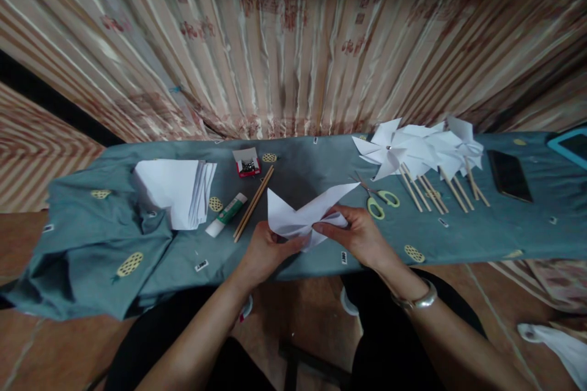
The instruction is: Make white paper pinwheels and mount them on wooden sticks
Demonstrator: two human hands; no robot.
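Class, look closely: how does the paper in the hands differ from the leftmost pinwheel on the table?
The left hand and right hand grip the held paper; the leftmost pinwheel lies on the cloth. The held paper is partly folded; the pinwheel's blades are spread out. The pinwheel shows a shiny dot at its centre; none shows on the held paper. Both are white.

The folded sheet (296, 217) was smooth, matt paper, and the sticks (254, 203) looked like plain wood. The tablecloth (312, 165) was matt fabric; the bracelet (428, 294), glossy metal.
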